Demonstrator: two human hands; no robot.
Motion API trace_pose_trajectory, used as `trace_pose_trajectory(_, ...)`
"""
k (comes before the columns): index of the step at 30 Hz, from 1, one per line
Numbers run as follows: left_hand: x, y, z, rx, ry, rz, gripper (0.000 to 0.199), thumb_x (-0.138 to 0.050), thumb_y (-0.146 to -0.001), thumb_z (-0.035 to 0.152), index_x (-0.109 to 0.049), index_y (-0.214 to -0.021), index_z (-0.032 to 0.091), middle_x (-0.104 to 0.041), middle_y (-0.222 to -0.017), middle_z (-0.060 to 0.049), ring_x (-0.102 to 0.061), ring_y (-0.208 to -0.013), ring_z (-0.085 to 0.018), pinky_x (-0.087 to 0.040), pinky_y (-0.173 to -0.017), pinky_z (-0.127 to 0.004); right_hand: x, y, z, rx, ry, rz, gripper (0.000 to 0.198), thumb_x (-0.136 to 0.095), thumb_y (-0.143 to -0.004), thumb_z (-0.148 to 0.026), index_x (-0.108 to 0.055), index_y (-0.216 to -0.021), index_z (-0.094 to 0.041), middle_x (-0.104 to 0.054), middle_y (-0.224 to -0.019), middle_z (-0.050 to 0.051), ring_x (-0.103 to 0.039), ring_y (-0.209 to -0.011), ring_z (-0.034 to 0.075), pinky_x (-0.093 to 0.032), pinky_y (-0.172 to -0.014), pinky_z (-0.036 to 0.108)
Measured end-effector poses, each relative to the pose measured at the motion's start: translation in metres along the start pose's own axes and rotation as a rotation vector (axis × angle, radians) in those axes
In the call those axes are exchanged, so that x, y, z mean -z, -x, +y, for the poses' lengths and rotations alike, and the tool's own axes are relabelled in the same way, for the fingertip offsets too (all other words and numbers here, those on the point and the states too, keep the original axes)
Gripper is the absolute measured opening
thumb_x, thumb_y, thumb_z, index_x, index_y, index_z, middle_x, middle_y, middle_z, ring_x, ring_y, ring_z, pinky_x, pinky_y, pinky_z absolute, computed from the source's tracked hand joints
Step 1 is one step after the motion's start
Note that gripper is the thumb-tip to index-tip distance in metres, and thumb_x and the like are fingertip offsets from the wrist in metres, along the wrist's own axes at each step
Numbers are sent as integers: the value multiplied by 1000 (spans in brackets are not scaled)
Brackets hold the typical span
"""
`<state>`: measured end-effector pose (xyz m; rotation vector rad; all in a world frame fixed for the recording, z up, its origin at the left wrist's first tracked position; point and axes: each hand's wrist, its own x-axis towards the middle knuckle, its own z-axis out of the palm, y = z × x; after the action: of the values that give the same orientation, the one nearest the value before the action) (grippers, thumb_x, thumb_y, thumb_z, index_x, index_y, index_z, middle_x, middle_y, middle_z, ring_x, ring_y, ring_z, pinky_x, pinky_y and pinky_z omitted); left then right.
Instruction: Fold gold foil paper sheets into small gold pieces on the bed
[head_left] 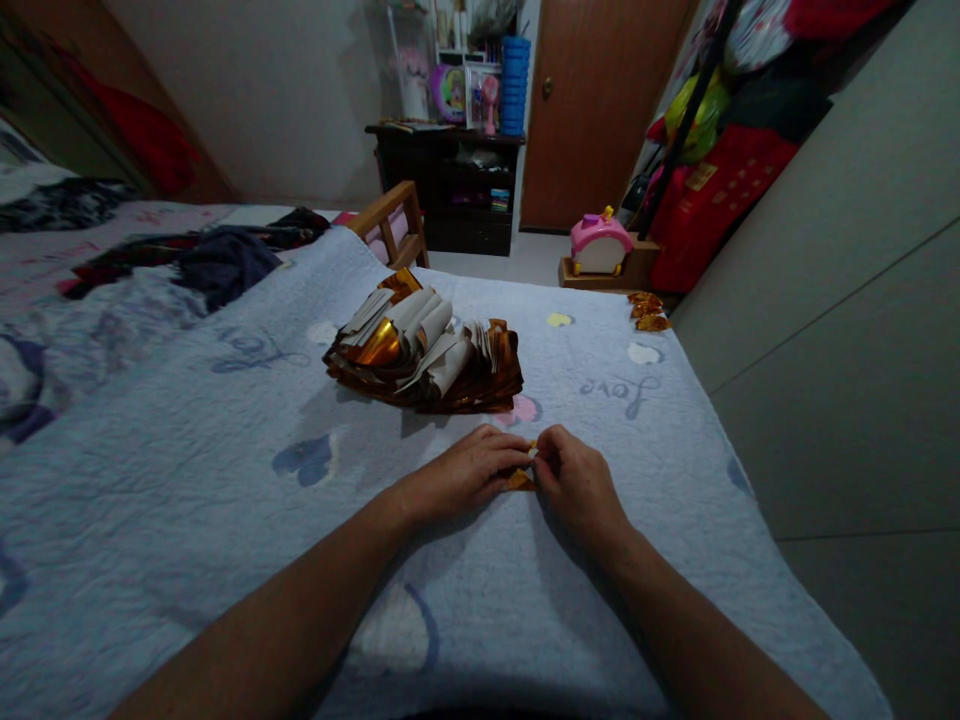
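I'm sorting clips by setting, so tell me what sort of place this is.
Most likely a bedroom in a home: a quilted cover printed with hearts and "Love", rumpled dark cloth at the left, and a dark cabinet beside a wooden door.

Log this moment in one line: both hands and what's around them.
Left hand: on gold paper | Right hand: curled at same paper | Paper stack: beyond hands | Gold pieces: near bedspread's far right corner

Script "Love" (616, 392) on blue quilt (675, 470)
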<state>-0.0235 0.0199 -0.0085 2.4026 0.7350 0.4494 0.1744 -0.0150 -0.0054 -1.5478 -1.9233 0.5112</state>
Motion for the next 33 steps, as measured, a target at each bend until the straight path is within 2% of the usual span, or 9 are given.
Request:
trace_pose_trajectory(9,1,0,2,14,21,2,35,-61,-94,16,-62,-129,22,-63,-136,-8,-52,-124,-25,-40,-108,-42,4,1,2,26,-40,-34,14,-48,-80,-10,-55,-82,-21,-64,-75,2,-56,-66,16,-38,-65,27)
trace_pose_trajectory(15,-4,1,-2,-5,19,42,48,-58,-94,11,-56,-139,27,-62,-138,-6,-52,-123,-24,-41,-107,-42,6,0,6,-2,-108,-49,16,-46,-79,-8,-56,-82,-21,-64,-76,1,-57,-68,16,-40,-66,27)
trace_pose_trajectory(20,-8,2,-7,-38,-43,43,39,-57,-96,12,-63,-132,27,-63,-136,-5,-52,-119,-24,-43,-105,-41,8,-4,11,-1,-120,-78,16,-50,-79,-6,-57,-82,-21,-64,-77,2,-58,-70,17,-41,-67,27)
trace_pose_trajectory(24,-9,1,-8,-51,-56,48,35,-58,-97,15,-65,-129,27,-63,-136,-5,-52,-119,-24,-43,-105,-42,9,-7,18,71,-78,-64,16,-52,-83,-6,-61,-85,-19,-61,-85,4,-57,-80,18,-43,-74,29)
trace_pose_trajectory(28,-6,0,-4,-51,-50,34,34,-57,-97,14,-66,-127,27,-64,-134,-4,-53,-118,-23,-43,-104,-41,9,-11,25,148,-21,-119,24,-49,-86,-2,-66,-89,-19,-58,-92,6,-55,-91,20,-44,-80,31)
trace_pose_trajectory(33,-4,-2,-1,-54,-48,25,31,-57,-97,15,-68,-125,23,-65,-131,-6,-54,-115,-24,-44,-103,-40,10,-17,27,181,21,-167,22,-52,-89,-4,-68,-87,-19,-57,-90,5,-53,-90,20,-43,-80,32)
